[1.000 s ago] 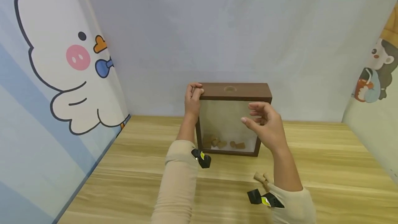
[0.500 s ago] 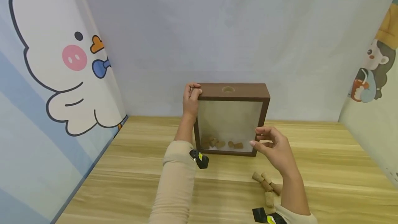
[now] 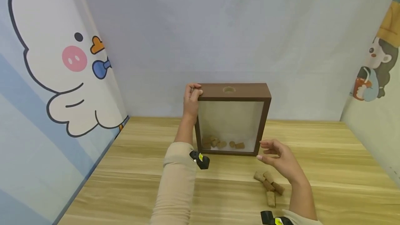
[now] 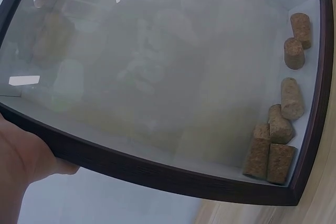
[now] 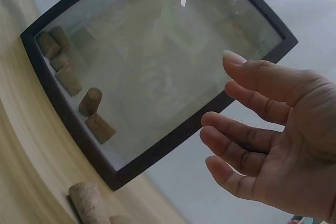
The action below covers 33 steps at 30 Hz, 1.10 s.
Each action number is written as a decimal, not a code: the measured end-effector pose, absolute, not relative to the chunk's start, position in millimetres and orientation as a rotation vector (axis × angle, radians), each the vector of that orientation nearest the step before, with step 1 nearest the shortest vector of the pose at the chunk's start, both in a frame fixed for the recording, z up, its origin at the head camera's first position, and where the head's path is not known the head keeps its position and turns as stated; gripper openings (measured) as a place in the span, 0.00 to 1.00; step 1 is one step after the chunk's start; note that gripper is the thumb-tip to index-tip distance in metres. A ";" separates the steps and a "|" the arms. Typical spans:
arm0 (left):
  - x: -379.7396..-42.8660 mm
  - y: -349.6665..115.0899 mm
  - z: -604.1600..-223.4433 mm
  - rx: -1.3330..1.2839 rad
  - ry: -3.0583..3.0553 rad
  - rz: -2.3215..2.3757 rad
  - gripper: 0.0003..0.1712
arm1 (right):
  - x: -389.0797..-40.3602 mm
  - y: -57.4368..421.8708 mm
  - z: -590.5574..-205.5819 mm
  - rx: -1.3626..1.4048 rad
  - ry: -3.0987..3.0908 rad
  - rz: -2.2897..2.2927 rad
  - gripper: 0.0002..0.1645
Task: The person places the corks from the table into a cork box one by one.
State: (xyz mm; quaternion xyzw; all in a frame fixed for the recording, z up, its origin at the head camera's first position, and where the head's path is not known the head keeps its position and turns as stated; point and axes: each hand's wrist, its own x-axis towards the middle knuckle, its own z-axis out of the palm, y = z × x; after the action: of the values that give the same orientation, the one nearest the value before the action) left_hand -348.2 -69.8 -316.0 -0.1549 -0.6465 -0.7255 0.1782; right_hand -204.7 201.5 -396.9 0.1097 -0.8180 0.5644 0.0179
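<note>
A dark brown cork shadow box (image 3: 234, 92) stands upright on the table, with a clear front and a round hole in its top. My left hand (image 3: 191, 104) grips its upper left corner, fingers over the top edge. Several corks (image 4: 281, 163) lie inside along the bottom, heaped mostly at the left. My right hand (image 3: 282, 160) hovers at the box's lower right, thumb and fingers apart and nothing between them. Below that hand, several loose corks (image 3: 268, 185) lie on the table in front of the box. In the right wrist view, one loose cork (image 5: 88, 203) shows near the frame.
The wood-grain table (image 3: 131, 183) reaches back to a pale curtain (image 3: 175, 37) close behind the box. Cartoon-printed curtains stand on both sides, with a white duck (image 3: 62, 51) at the left.
My right hand has come down and right from in front of the box's clear pane toward the loose corks, uncovering them. My left hand keeps its grip on the corner.
</note>
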 end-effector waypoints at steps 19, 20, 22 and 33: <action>-345.2 -69.5 -314.8 -0.348 -1.892 -1.987 0.08 | -207.3 216.8 -445.5 0.255 -2.774 1.891 0.30; -345.6 -69.9 -314.6 -0.354 -1.888 -1.988 0.08 | -207.9 216.1 -447.7 0.244 -2.749 1.992 0.30; -346.1 -70.6 -314.4 -0.368 -1.876 -1.998 0.08 | -208.8 214.3 -451.4 0.203 -2.697 2.174 0.32; -345.9 -73.0 -313.8 -0.380 -1.871 -2.025 0.08 | -215.4 208.9 -462.2 0.351 -2.876 1.862 0.19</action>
State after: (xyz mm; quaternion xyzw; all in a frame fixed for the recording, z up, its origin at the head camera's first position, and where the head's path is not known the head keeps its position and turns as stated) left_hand -345.9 -73.0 -313.8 -0.1343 -0.6614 -0.7160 0.1784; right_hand -215.4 208.9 -462.2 0.1009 -0.8255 0.5345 -0.1506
